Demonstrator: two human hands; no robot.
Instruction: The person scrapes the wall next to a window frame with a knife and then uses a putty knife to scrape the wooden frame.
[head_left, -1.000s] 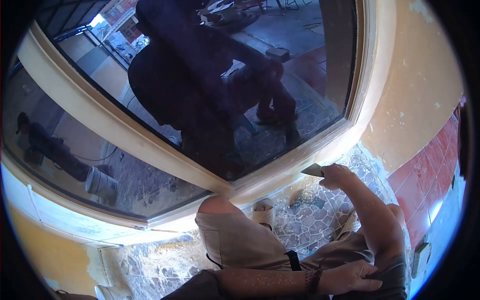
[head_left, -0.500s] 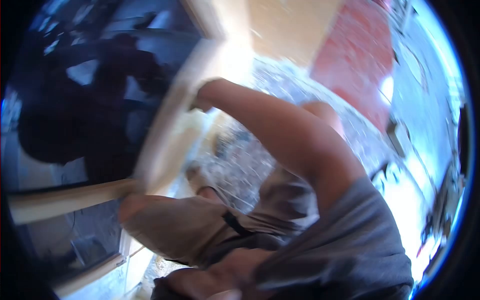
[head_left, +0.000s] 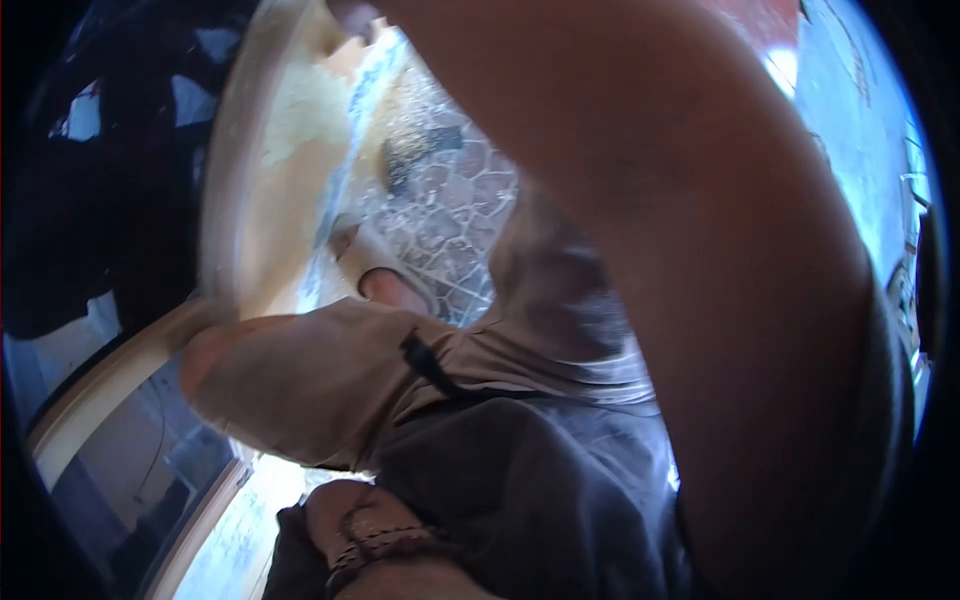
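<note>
At the top edge, my right hand (head_left: 355, 14) is partly cut off and lies against the pale wooden window frame (head_left: 232, 170). Its fingers look bent and pressed together; whatever they hold cannot be made out. My right arm crosses the upper right of the view, close to the camera. Dark, reflective glass (head_left: 110, 220) fills the frame's left side. Low in the view is my left arm with a braided bracelet (head_left: 385, 545), near my grey shirt (head_left: 530, 480). The fingers of my left hand are hidden.
My bent knee (head_left: 200, 365) is close to the frame's lower rail (head_left: 110, 385). A foot in a slipper (head_left: 372, 262) stands on the stone-patterned floor (head_left: 450, 215), beside a dark patch (head_left: 420, 150) and pale dust. A light blue surface (head_left: 860, 150) lies at the right.
The view has shifted, so my right hand and the frame sit higher and further left. My right arm now looms larger, and the bracelet has come into sight.
</note>
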